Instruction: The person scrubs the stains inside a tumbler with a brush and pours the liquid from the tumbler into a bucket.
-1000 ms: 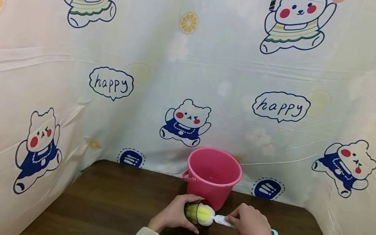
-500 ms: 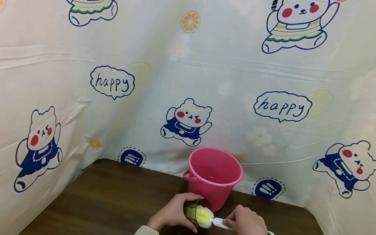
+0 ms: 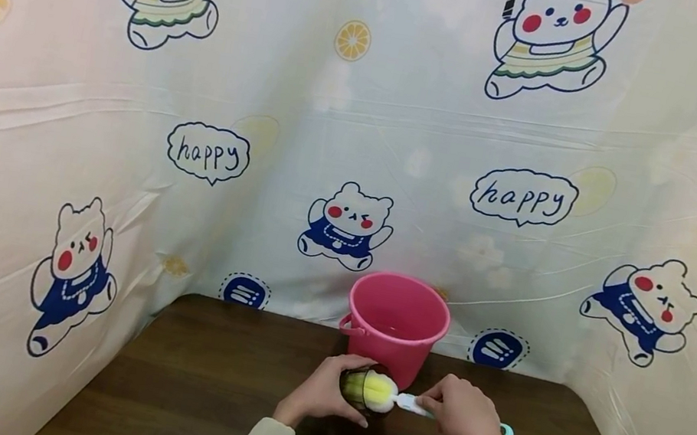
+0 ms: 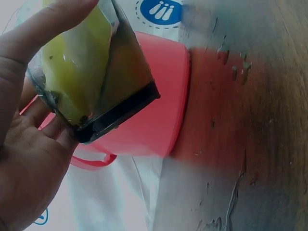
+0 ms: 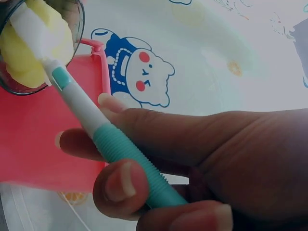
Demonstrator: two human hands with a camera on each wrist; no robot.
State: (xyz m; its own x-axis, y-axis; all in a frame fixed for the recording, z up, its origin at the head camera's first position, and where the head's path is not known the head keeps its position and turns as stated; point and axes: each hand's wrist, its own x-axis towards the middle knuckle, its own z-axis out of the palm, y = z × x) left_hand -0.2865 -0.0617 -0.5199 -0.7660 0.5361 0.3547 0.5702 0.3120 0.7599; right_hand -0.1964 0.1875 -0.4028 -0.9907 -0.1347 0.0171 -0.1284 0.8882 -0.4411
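Observation:
My left hand [image 3: 323, 392] grips a dark, see-through glass [image 4: 126, 72], tipped on its side with its mouth toward the right. Inside the glass sits the yellow and white sponge head of a bottle brush [image 5: 57, 31], partly sticking out past the rim. The fingers of my right hand [image 3: 468, 419] curl round the brush's white and teal handle [image 5: 122, 144]. In the left wrist view, yellow sponge shows through the glass wall, above a thick dark base. Both hands are above the table, in front of the bucket.
A pink bucket [image 3: 392, 346] with a side handle stands right behind the glass. Water drops and streaks [image 4: 233, 192] lie on the dark wooden table [image 3: 208, 379]. A printed cloth [image 3: 295, 123] hangs round the back and sides.
The right hand and brush shift slightly left, then back right and a little up. The left hand keeps hold of the glass, which tilts slightly.

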